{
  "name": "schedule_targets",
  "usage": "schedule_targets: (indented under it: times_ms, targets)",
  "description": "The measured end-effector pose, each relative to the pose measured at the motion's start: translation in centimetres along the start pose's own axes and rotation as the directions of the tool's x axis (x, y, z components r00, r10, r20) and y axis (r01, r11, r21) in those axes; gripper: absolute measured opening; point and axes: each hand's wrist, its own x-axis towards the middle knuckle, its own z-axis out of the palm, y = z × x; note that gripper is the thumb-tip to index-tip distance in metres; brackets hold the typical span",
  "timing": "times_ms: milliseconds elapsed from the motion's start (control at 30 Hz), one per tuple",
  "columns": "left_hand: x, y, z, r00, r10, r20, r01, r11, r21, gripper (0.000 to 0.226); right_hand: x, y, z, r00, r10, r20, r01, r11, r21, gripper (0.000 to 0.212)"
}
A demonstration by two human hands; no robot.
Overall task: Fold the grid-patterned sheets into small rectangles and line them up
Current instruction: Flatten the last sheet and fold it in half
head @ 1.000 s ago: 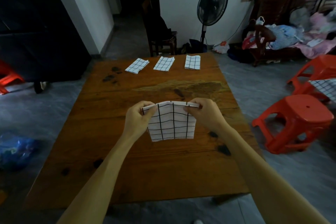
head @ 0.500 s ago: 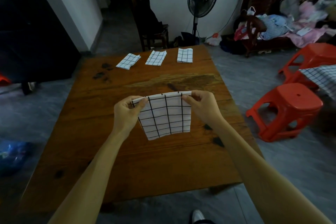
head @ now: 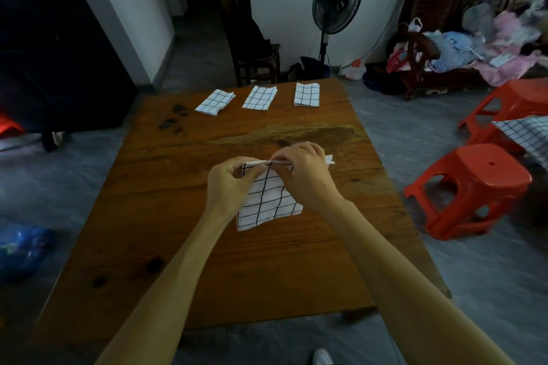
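Observation:
A white grid-patterned sheet (head: 268, 201), partly folded, hangs above the middle of the wooden table (head: 184, 216). My left hand (head: 229, 184) pinches its top left corner. My right hand (head: 305, 172) pinches the top edge close beside the left, and a bit of the sheet pokes out past its knuckles on the right. Three folded grid sheets lie in a row along the table's far edge: one at the left (head: 214, 101), one in the middle (head: 260, 97), one at the right (head: 307, 94).
Two red plastic stools (head: 474, 187) stand right of the table, with an unfolded grid sheet (head: 525, 135) draped on the farther one. Behind the table are a dark chair (head: 252, 47) and a standing fan (head: 336, 0). A cluttered sofa (head: 474, 44) sits at the back right.
My right hand has slid left along the sheet's top edge toward my left hand, so the sheet now hangs narrower and skewed. The camera view shifted slightly.

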Motion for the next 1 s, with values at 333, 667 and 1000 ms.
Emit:
schedule_targets:
  times_ms: [333, 667, 1000]
  targets:
    - [-0.8, 0.3, -0.5, 0.999, 0.026, -0.023, -0.026, 0.999, 0.019, 0.014, 0.4, -1.7, 0.1, 0.994, 0.031, 0.108, -0.061, 0.957, 0.285, 0.028]
    - [-1.7, -2.5, -0.6, 0.999, -0.018, -0.033, 0.021, 0.996, 0.087, 0.015, 1.1, -2.0, -0.5, 0.975, 0.185, -0.12, -0.116, 0.895, 0.431, 0.012]
    - [-4.0, -7.1, -0.3, 0.994, -0.112, 0.005, 0.109, 0.971, 0.213, 0.015, 1.0, -0.1, -2.4, 0.905, 0.296, -0.306, -0.159, 0.901, 0.403, 0.013]
